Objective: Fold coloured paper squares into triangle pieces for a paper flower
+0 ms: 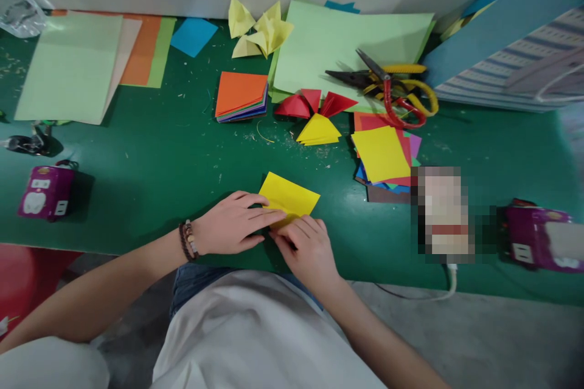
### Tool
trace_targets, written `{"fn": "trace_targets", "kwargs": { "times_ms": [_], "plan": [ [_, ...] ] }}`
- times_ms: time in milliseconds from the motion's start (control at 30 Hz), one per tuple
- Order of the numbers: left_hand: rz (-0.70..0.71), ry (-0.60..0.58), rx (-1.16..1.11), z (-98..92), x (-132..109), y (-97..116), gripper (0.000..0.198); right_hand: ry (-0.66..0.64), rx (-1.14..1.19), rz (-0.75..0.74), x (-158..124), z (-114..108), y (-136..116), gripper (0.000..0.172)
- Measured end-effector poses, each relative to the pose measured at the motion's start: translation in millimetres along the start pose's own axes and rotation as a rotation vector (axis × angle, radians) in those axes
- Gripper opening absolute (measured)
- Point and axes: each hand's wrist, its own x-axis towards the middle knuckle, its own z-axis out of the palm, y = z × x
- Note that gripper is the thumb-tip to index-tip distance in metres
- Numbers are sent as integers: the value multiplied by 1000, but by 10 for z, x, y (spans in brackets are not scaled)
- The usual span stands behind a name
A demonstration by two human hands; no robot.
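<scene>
A yellow paper square (292,196) lies folded on the green table (159,152) near its front edge. My left hand (235,222) lies flat on the paper's near left part, fingers stretched out and pressing it down. My right hand (305,249) pinches the paper's near edge with its fingertips pressed together on the fold. A beaded bracelet (188,240) is on my left wrist.
Stacks of coloured squares (241,96) (383,155), folded red (314,103) and yellow pieces (318,130) (260,30), green sheets (347,42) (68,67), scissors and pliers (392,88) lie beyond. Purple boxes (45,191) (542,237) sit at both sides.
</scene>
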Motion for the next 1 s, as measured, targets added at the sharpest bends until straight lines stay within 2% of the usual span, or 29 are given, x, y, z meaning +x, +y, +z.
{"fn": "trace_targets", "kwargs": {
  "times_ms": [133,300,467,533,633,733,800,867,1000],
  "plan": [
    [15,-11,8,-11,-7,-16,49,41,-82,137,11,-75,115,23],
    [65,11,53,16,-19,-17,32,51,-139,200,-3,-93,231,21],
    [81,29,67,51,-26,-45,30,88,-138,270,-59,-180,398,14],
    [108,48,91,35,-19,-100,27,89,-85,244,-56,-258,473,9],
    [160,68,166,-26,-1,-200,24,34,-35,120,-25,-366,563,28],
    [211,37,221,-93,8,-248,25,-36,-9,-28,3,-389,613,38],
    [222,9,231,-120,5,-239,31,-26,-6,-80,18,-352,630,43],
    [216,-5,235,-126,-3,-209,34,1,-19,-126,35,-302,640,41],
    [199,16,238,-70,-32,-127,31,32,-95,-219,45,-283,616,25]
  ]
}}
